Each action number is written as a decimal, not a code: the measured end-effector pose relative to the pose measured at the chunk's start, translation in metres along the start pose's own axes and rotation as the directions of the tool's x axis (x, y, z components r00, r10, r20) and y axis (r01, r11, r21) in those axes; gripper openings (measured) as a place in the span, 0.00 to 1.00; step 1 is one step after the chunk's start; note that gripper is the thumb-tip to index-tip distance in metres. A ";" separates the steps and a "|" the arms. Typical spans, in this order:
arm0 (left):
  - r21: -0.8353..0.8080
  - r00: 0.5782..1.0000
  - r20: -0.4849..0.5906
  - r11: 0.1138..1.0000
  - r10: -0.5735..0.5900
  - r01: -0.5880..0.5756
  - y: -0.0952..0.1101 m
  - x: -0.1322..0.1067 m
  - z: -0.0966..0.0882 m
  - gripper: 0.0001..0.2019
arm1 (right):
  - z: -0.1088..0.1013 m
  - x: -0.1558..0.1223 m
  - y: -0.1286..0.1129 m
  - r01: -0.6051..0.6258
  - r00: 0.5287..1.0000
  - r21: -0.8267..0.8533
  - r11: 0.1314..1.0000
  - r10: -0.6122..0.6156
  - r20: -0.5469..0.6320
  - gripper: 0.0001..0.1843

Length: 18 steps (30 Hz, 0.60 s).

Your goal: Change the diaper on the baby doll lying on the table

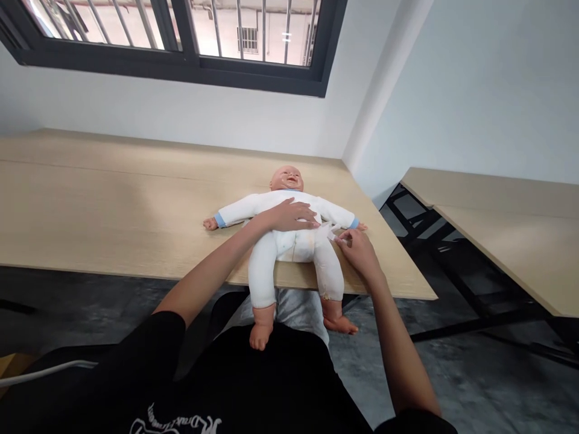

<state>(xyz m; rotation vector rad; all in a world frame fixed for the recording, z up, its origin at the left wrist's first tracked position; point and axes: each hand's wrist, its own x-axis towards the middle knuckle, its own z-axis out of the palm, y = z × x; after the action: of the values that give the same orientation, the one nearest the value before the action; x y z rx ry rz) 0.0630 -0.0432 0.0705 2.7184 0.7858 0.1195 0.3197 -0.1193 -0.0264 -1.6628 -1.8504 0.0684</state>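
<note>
A baby doll (284,241) in a white one-piece suit with blue cuffs lies on its back on the wooden table (113,205). Its legs hang over the front edge, bare feet toward me. My left hand (289,216) lies flat on the doll's belly, fingers stretched out. At the doll's left hip, my right hand (357,247) pinches a thin white tie (332,232) of the suit between finger and thumb.
A second wooden table (497,205) with a black metal frame stands to the right, a gap of grey floor (452,374) between. A white wall and a dark-framed barred window (181,36) are behind. A white cable (40,372) runs at lower left.
</note>
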 end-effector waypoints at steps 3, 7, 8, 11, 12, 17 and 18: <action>-0.022 1.000 -0.008 1.000 0.011 -0.011 -0.005 0.006 0.001 0.21 | -0.001 0.000 0.000 -0.006 1.000 -0.003 1.000 0.006 -0.026 0.13; -0.042 1.000 -0.021 0.999 0.002 -0.003 -0.009 0.010 0.003 0.20 | 0.000 0.000 0.004 -0.009 1.000 -0.069 0.998 0.008 -0.017 0.15; -0.045 1.000 -0.026 0.999 0.000 -0.001 -0.009 0.010 0.004 0.20 | 0.000 0.001 0.004 -0.008 1.000 -0.062 0.998 0.007 -0.010 0.15; -0.055 0.999 -0.046 0.998 0.004 -0.006 -0.010 0.010 0.005 0.20 | -0.001 0.000 0.002 0.006 1.000 -0.010 1.000 -0.006 0.013 0.14; -0.058 0.999 -0.049 0.998 0.003 -0.006 -0.010 0.010 0.005 0.20 | -0.002 0.000 -0.001 -0.001 1.000 0.022 1.000 0.001 0.016 0.14; -0.057 0.999 -0.038 0.998 -0.006 0.004 -0.010 0.011 0.006 0.20 | -0.011 0.006 -0.015 -0.130 0.983 0.402 0.906 0.172 -0.071 0.19; -0.054 0.999 -0.034 0.999 -0.005 0.003 -0.010 0.012 0.005 0.20 | -0.014 0.010 -0.019 -0.137 0.972 0.482 0.865 0.212 -0.105 0.21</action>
<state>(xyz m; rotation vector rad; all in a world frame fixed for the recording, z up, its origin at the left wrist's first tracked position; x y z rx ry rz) 0.0686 -0.0300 0.0620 2.6708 0.7858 0.1844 0.3104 -0.1191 -0.0026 -1.4346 -1.4166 0.4234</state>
